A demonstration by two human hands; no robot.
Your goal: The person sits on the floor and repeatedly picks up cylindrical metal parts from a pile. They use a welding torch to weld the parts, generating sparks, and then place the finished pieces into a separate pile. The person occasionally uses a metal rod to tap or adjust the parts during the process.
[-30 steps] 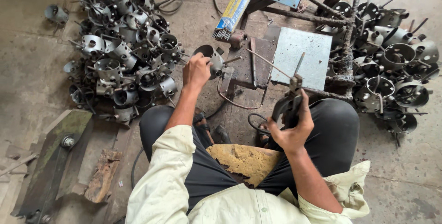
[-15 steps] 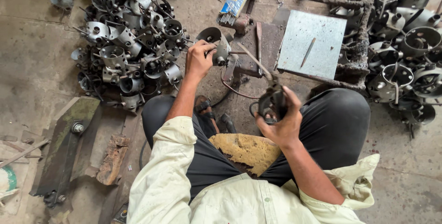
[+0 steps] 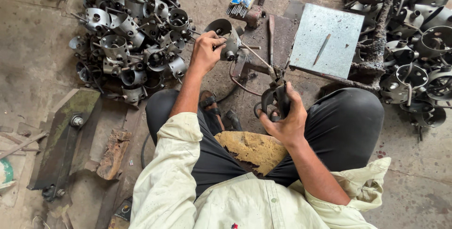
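Pile of grey metal cup-shaped parts (image 3: 132, 36) on the floor at left; a second heap (image 3: 419, 54) at right. Flat steel plate (image 3: 327, 38) ahead, one welding rod (image 3: 322, 49) lying on it.

Left hand (image 3: 205, 52) pinches one metal cup part (image 3: 225, 38) against the small stand. Right hand (image 3: 282, 118) is wrapped tight round the electrode holder (image 3: 275, 99), its rod (image 3: 256, 57) reaching toward the cup.

Risks, judged:
- bare fingers just beside the joint: burn.
- cup held by hand only: may shift, weld off-line.
- sandalled foot (image 3: 209, 104) below: spatter.
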